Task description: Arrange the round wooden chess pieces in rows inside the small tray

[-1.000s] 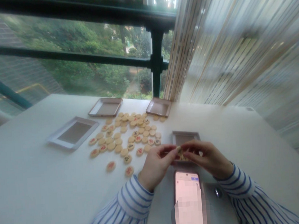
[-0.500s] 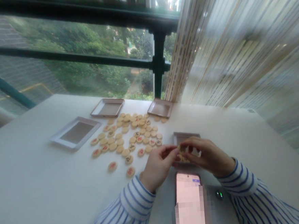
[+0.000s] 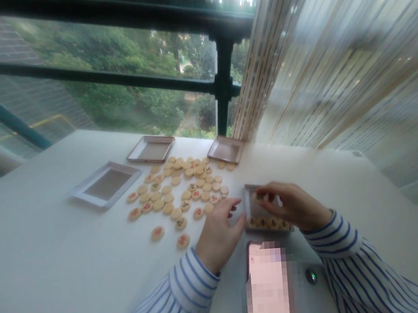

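Observation:
Over the near box [image 3: 247, 204], my right hand [image 3: 287, 204] pinches a round Chinese chess piece [image 3: 256, 197] between thumb and fingers. Along the box's near side lies a row of several pieces with black characters [image 3: 263, 223]. My left hand [image 3: 221, 232] is just left of the box, its thumb and fingers apart and nothing held. Beyond it spreads a loose group of wooden chess pieces [image 3: 167, 197], some showing red or black characters, others plain side up. The left hand hides a few of them.
A phone [image 3: 269, 281], partly pixelated, lies before the box, with a small dark object with a green light [image 3: 311, 276] to its right. Further trays stand at far left [image 3: 105, 185], back [image 3: 151, 148] and back right [image 3: 225, 149]. A string curtain [image 3: 257, 77] hangs behind.
My hands have parted: the right has moved up over the box with a piece, while the left has drawn back and opened. The row of pieces in the box now shows.

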Demonstrator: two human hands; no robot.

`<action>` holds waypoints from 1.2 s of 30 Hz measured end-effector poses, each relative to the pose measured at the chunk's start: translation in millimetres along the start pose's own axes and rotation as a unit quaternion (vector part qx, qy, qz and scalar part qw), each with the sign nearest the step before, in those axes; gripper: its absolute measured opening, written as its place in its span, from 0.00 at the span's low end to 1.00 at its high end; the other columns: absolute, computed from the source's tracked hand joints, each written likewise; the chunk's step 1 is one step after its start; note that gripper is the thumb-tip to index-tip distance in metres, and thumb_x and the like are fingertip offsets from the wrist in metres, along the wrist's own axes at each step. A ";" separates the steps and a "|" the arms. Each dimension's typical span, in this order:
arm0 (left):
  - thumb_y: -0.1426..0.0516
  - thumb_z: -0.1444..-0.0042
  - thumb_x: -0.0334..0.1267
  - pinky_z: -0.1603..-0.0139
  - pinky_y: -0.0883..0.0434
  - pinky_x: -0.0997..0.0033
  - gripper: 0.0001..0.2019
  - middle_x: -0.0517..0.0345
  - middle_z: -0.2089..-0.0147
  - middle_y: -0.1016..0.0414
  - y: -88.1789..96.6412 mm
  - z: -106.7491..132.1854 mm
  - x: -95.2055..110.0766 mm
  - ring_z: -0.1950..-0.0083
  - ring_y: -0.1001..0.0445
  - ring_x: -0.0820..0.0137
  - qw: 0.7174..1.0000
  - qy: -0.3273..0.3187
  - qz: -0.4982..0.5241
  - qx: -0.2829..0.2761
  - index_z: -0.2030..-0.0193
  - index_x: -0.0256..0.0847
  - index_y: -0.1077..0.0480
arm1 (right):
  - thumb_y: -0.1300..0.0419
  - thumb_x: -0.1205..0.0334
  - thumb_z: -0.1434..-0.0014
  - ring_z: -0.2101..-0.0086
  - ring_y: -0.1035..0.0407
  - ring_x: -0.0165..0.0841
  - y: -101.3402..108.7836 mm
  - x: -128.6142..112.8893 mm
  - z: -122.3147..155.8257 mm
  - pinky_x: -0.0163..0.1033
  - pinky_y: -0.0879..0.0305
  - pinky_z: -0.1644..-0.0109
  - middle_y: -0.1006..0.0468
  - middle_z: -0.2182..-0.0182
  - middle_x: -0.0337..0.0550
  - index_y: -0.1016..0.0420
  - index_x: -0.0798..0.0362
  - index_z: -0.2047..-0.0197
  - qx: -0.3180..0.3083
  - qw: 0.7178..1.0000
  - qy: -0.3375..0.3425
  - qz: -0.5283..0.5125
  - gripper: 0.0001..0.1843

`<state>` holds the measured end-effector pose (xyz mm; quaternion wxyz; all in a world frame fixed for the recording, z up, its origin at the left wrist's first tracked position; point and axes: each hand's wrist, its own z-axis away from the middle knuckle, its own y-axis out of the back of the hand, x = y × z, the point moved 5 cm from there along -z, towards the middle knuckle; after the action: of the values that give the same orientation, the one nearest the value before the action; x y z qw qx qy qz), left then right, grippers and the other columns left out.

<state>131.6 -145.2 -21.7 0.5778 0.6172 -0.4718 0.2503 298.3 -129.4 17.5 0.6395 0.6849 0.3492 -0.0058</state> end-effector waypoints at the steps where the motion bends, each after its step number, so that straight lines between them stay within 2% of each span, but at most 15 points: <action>1: 0.46 0.48 0.36 0.59 0.29 0.68 0.15 0.52 0.56 0.27 -2.0 0.2 -0.4 0.59 0.28 0.68 1.000 -0.008 -0.004 -0.012 0.53 0.39 0.33 | 0.44 0.60 0.46 0.71 0.31 0.29 -2.1 1.4 -0.4 0.34 0.36 0.65 0.24 0.69 0.43 0.28 0.53 0.58 -0.009 1.000 -0.002 0.003 0.12; 8: 0.44 0.49 0.36 0.51 0.33 0.61 0.19 0.48 0.50 0.30 -17.3 5.4 -8.1 0.50 0.32 0.62 0.995 -0.038 -0.041 -0.078 0.49 0.39 0.35 | 0.44 0.59 0.46 0.71 0.31 0.29 -19.0 5.2 -3.8 0.33 0.38 0.65 0.24 0.68 0.41 0.28 0.51 0.59 -0.083 0.996 -0.021 0.037 0.12; 13: 0.44 0.51 0.34 0.50 0.34 0.61 0.20 0.50 0.52 0.29 -19.4 7.4 -8.0 0.50 0.32 0.62 0.993 -0.032 -0.040 -0.103 0.48 0.42 0.36 | 0.44 0.57 0.46 0.70 0.31 0.30 -26.2 7.2 -6.4 0.33 0.40 0.66 0.23 0.68 0.42 0.27 0.51 0.59 -0.100 0.993 -0.026 0.056 0.12; 17: 0.45 0.50 0.32 0.48 0.35 0.62 0.21 0.50 0.49 0.31 -18.3 6.9 -6.0 0.48 0.34 0.62 0.992 -0.030 -0.041 -0.115 0.47 0.42 0.37 | 0.44 0.57 0.45 0.69 0.31 0.30 -29.6 8.5 -6.8 0.33 0.40 0.65 0.23 0.67 0.43 0.27 0.51 0.60 -0.106 0.992 -0.023 0.058 0.12; 23: 0.45 0.51 0.31 0.47 0.36 0.61 0.22 0.50 0.49 0.30 -19.6 6.6 -6.4 0.47 0.34 0.62 0.992 -0.033 -0.032 -0.121 0.47 0.42 0.37 | 0.44 0.57 0.45 0.68 0.31 0.30 -33.5 10.5 -7.4 0.33 0.41 0.65 0.24 0.67 0.43 0.27 0.51 0.60 -0.107 0.993 -0.011 0.056 0.11; 36: 0.46 0.51 0.28 0.47 0.36 0.65 0.22 0.53 0.51 0.30 -20.1 5.9 -4.0 0.49 0.33 0.66 0.991 -0.059 -0.031 -0.114 0.47 0.41 0.37 | 0.46 0.55 0.43 0.68 0.32 0.30 -36.3 12.3 -6.8 0.33 0.41 0.65 0.24 0.66 0.43 0.27 0.51 0.61 -0.124 0.990 -0.012 0.063 0.12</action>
<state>146.0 -151.8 -35.9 0.6226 0.5757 -0.5112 0.1399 287.0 -119.8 -18.5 0.7227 0.6206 0.2961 0.0699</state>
